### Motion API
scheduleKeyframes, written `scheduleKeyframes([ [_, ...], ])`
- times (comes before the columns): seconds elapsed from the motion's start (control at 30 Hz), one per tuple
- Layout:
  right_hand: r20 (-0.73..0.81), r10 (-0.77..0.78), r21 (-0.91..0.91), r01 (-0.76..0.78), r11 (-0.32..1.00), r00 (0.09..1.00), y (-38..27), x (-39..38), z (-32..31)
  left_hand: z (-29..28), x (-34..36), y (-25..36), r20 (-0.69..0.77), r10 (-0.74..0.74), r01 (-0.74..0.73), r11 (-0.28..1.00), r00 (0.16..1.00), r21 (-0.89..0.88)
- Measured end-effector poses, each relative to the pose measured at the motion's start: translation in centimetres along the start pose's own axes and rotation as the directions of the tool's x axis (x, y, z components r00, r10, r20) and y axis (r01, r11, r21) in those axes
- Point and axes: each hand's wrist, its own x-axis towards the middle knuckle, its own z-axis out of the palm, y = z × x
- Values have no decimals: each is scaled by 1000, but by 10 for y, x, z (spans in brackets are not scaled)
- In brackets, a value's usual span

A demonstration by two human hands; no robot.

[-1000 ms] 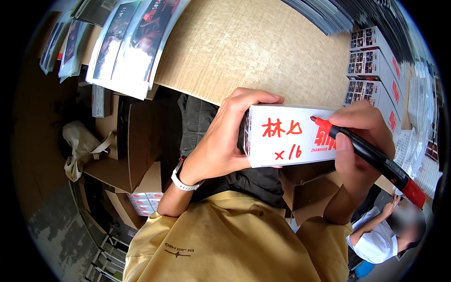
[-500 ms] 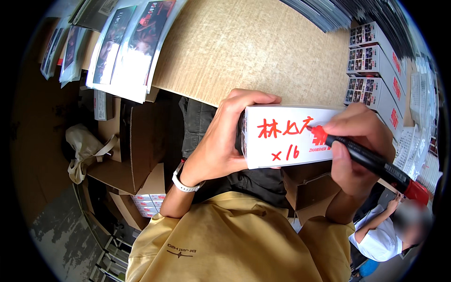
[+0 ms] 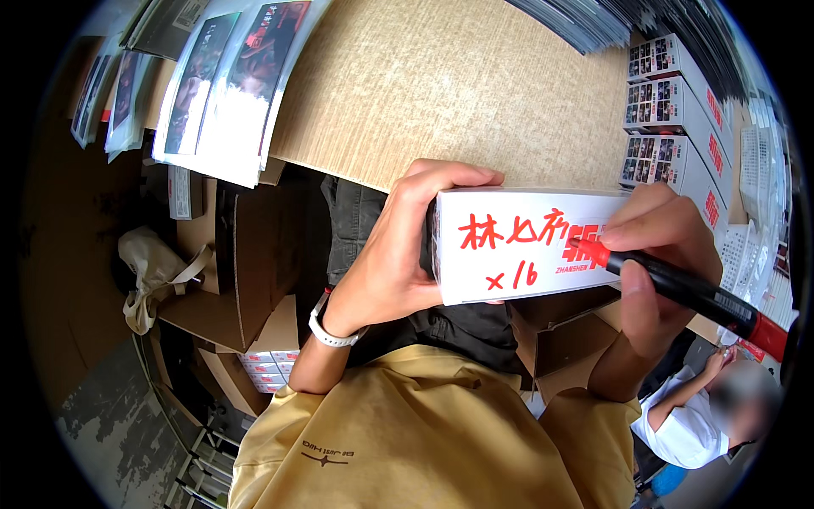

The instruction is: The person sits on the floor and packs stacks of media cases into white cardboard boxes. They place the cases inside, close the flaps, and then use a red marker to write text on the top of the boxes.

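A long white carton (image 3: pixel 500 287) with red print and red handwriting on its upward face is held in front of me, by the near edge of the table. My left hand (image 3: pixel 413 233) grips its left end, thumb below and fingers over the far edge. Between the thumb and fingers of my right hand (image 3: pixel 666 246) is a black marker with a red tip and red end (image 3: pixel 678 284). Its tip is over the red print, just right of the handwriting; whether it touches the carton I cannot tell. The carton's right end is hidden behind my right hand.
Similar white boxes (image 3: pixel 657 157) line the table's right side, beside stacked dark sheets (image 3: pixel 577 21). Clear-sleeved printed cards (image 3: pixel 225 93) overhang the table (image 3: pixel 441 85) at left. Open cardboard boxes (image 3: pixel 246 254) stand below. A person in a white top (image 3: pixel 687 424) is at lower right.
The marker tip has moved right and slightly down, and the last handwritten character has gained strokes. The carton has shifted a little to the left.
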Motion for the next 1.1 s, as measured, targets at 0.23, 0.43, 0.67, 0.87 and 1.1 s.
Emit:
scheduleKeyframes([
  [0.23,7,-58,-55,58,997,998,5,1,3,-1,0,0,2,1,-1,1000,1000,15],
  [0.43,11,-76,-71,77,995,997,4,0,2,-6,2,-2,96,52,-68,983,994,173],
  [0.67,-223,16,92,4,996,975,3,-16,-8,3,3,0,4,25,-25,999,1000,35],
  [0.87,-116,31,17,-29,999,993,12,-20,-14,-1,0,-2,13,10,-11,1000,1000,19],
  [1.1,-117,13,-69,-21,997,993,9,-16,-11,2,3,-1,15,22,-22,1000,1000,3],
])
